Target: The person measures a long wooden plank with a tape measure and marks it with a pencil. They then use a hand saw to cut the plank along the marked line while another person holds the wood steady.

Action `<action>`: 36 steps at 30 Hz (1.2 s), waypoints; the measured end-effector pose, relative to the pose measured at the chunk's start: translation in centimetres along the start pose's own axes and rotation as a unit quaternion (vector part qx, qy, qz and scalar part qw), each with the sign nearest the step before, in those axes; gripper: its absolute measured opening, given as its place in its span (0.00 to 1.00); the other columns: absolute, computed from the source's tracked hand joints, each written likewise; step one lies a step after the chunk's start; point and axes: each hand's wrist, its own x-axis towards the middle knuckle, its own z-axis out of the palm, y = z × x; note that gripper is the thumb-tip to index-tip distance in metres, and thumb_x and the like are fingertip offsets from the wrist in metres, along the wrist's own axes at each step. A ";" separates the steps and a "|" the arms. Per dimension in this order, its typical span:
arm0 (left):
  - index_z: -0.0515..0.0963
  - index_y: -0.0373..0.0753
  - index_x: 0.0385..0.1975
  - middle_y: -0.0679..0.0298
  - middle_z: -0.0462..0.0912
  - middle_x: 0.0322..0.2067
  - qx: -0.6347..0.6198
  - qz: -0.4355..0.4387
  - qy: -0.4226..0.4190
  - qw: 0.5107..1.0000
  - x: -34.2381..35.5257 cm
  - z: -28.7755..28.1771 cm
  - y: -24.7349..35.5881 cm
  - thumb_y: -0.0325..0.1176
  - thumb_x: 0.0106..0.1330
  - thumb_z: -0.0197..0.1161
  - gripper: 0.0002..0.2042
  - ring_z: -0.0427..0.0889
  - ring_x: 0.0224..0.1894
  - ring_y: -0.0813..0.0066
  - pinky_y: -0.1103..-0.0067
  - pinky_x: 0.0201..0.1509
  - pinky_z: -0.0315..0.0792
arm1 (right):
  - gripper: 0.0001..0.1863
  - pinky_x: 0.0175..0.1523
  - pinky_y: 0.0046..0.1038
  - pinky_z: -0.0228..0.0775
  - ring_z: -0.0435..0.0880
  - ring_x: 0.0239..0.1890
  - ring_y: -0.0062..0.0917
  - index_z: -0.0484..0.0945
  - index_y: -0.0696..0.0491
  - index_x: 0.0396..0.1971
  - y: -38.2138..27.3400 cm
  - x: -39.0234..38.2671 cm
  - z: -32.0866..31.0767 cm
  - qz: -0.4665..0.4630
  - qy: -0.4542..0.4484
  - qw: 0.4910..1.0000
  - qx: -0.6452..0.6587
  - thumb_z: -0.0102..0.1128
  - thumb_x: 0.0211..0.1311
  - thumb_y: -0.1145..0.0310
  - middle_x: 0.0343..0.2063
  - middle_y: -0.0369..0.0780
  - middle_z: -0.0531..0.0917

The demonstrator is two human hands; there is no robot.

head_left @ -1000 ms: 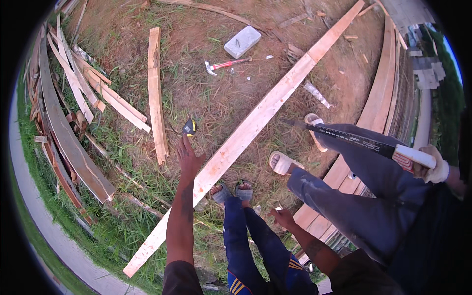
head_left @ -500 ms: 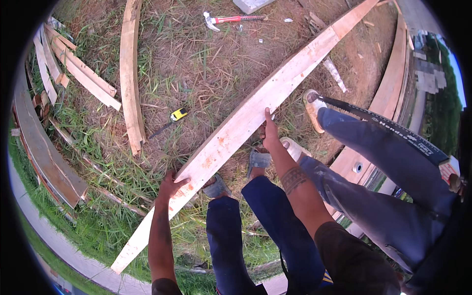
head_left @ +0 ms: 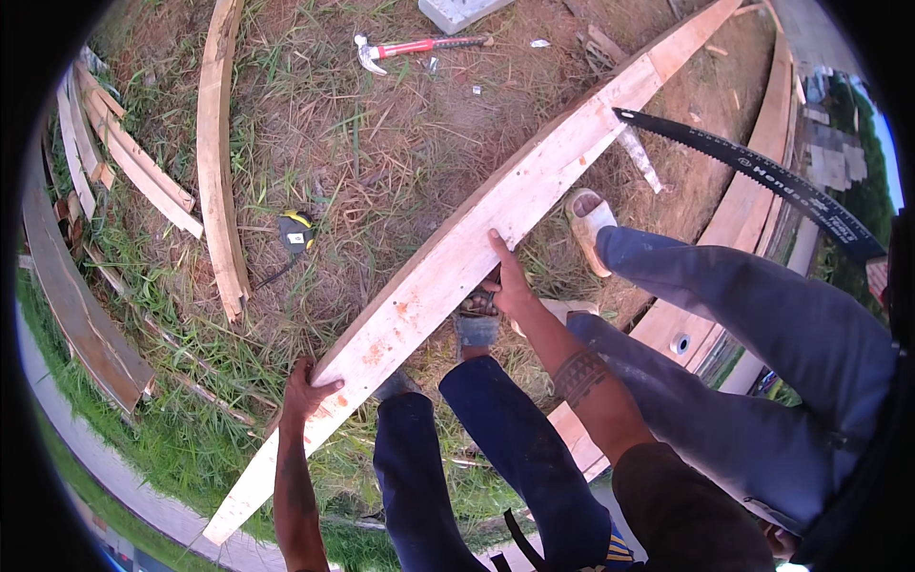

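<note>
Ground: dry brown dirt [head_left: 400,143] with straw and green grass is lying under everything.
Long plank [head_left: 477,248]: pale, flat, smooth wood with small orange spots is stretching slantwise from bottom left to top right, lifted above the ground.
Left hand [head_left: 303,391]: fingers are curling over the plank's near edge, gripping it low down.
Right hand [head_left: 507,281]: it is closing on the plank's right edge near the middle.
Saw [head_left: 753,172]: a long dark blade with tiny teeth is pointing at the plank; another person in grey trousers is standing beside it.
Hammer [head_left: 415,48]: red handle, shiny head, lying on dirt.
Tape measure [head_left: 297,232]: small, yellow and black, lying in grass.
Curved boards [head_left: 217,153]: rough, bent wood is lying on the left.
</note>
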 end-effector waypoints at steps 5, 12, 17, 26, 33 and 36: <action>0.76 0.30 0.53 0.43 0.87 0.43 0.073 -0.061 -0.011 0.995 2.1 1.9 4.0 0.63 0.39 0.84 0.48 0.87 0.50 0.49 0.63 0.55 0.79 | 0.30 0.14 0.14 0.49 0.78 0.25 0.08 0.77 0.47 0.50 -3.9 2.1 -3.4 -0.034 -0.072 0.996 -0.039 0.61 0.67 0.35 0.37 0.29 0.85; 0.80 0.36 0.56 0.46 0.88 0.46 0.056 -0.074 -0.040 0.995 7.2 2.4 4.9 0.73 0.40 0.77 0.50 0.88 0.51 0.50 0.62 0.56 0.80 | 0.27 0.17 0.16 0.49 0.79 0.26 0.12 0.79 0.46 0.44 -6.2 5.7 -2.7 0.027 -0.015 0.990 -0.138 0.66 0.64 0.35 0.32 0.29 0.85; 0.66 0.39 0.70 0.37 0.78 0.59 0.229 0.000 0.184 0.956 5.5 4.8 5.6 0.70 0.43 0.77 0.57 0.81 0.59 0.38 0.55 0.61 0.76 | 0.26 0.23 0.17 0.49 0.91 0.46 0.23 0.77 0.52 0.60 -13.1 0.6 -7.0 -0.078 0.158 0.979 -0.105 0.59 0.74 0.47 0.54 0.40 0.88; 0.70 0.34 0.68 0.53 0.88 0.46 -0.176 0.115 0.068 0.975 -3.6 14.0 24.6 0.24 0.74 0.56 0.22 0.87 0.41 0.71 0.74 0.45 0.81 | 0.48 0.21 0.20 0.57 0.86 0.37 0.20 0.55 0.51 0.75 -30.4 -25.7 -9.7 -0.368 0.309 0.870 0.110 0.76 0.62 0.58 0.51 0.36 0.81; 0.75 0.36 0.63 0.63 0.87 0.43 -0.394 0.118 0.004 0.911 -10.5 20.8 32.0 0.24 0.72 0.59 0.20 0.84 0.43 0.79 0.80 0.44 0.78 | 0.33 0.21 0.13 0.59 0.76 0.66 0.25 0.61 0.48 0.67 -34.2 -30.0 -13.9 -0.397 0.062 0.900 0.170 0.61 0.73 0.47 0.74 0.42 0.66; 0.78 0.35 0.57 0.57 0.90 0.40 -0.313 0.079 0.015 0.946 -13.8 23.4 30.5 0.32 0.64 0.67 0.21 0.89 0.41 0.69 0.74 0.47 0.81 | 0.18 0.18 0.14 0.56 0.78 0.33 0.17 0.76 0.51 0.43 -33.8 -28.4 -18.2 -0.388 -0.073 0.904 0.165 0.62 0.73 0.50 0.32 0.40 0.79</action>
